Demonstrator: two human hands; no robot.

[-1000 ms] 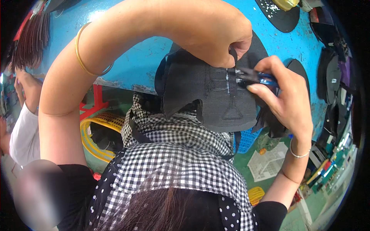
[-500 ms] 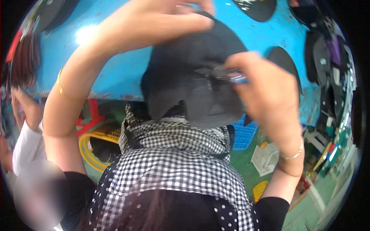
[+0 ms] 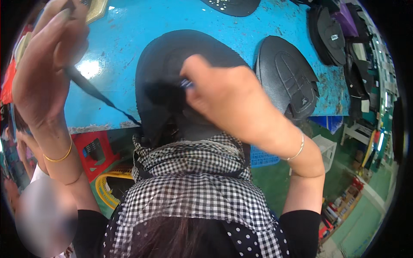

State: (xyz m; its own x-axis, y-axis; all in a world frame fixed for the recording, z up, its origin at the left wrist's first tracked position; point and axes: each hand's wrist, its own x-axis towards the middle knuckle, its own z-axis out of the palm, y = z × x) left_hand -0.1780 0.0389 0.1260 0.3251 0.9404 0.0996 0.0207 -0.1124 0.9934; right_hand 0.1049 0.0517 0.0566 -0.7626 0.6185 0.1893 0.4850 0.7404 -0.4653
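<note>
A large rounded black piece (image 3: 193, 45), leather-like, lies over the table's near edge in front of me. My right hand (image 3: 238, 96) is closed above its middle around a small tool with a blue part (image 3: 186, 83); motion blur hides the tool's kind. At the upper left, my left hand (image 3: 45, 73) is raised with bent fingers. A thin dark strip (image 3: 92, 89) stretches from that hand down to the left side of the black piece. How the fingers grip the strip is partly hidden.
To the right lies another black piece with stitched lines (image 3: 286, 71). A white-speckled black piece (image 3: 234, 5) is at the far edge. Beyond the blue table (image 3: 107, 56) stand a red stool (image 3: 97, 150), a yellow basket (image 3: 103, 189) and a blue crate (image 3: 262, 157). A co-worker's arm (image 3: 26, 155) shows at left.
My left hand has left the black piece and moved far left, with the strip now stretched from it. My right hand has moved left over the piece with the tool.
</note>
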